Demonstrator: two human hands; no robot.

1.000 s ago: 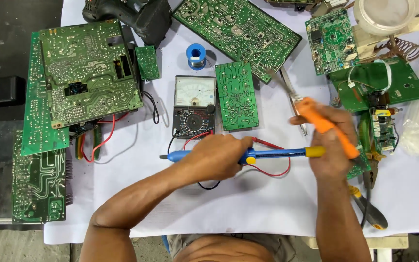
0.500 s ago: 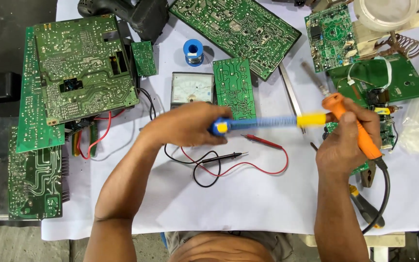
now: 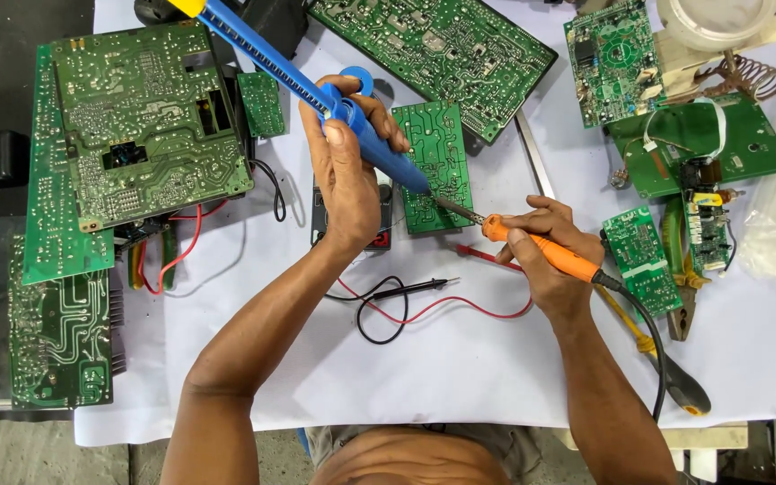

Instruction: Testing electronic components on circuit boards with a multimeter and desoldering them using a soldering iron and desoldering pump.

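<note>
Blue desoldering pump (image 3: 352, 117) has swung up in your left hand (image 3: 348, 171): a second ago it lay level across the near table; now its nozzle meets the small green board (image 3: 437, 166). Your right hand (image 3: 550, 256), closed around the orange soldering iron (image 3: 532, 242), has brought the tip to the same spot. Both tools now converge on one joint.

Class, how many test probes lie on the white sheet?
2. The black probe lies below the small green board, between the forearms; the red probe lies just above it, its end partly under the right hand. None seems hidden.
</note>
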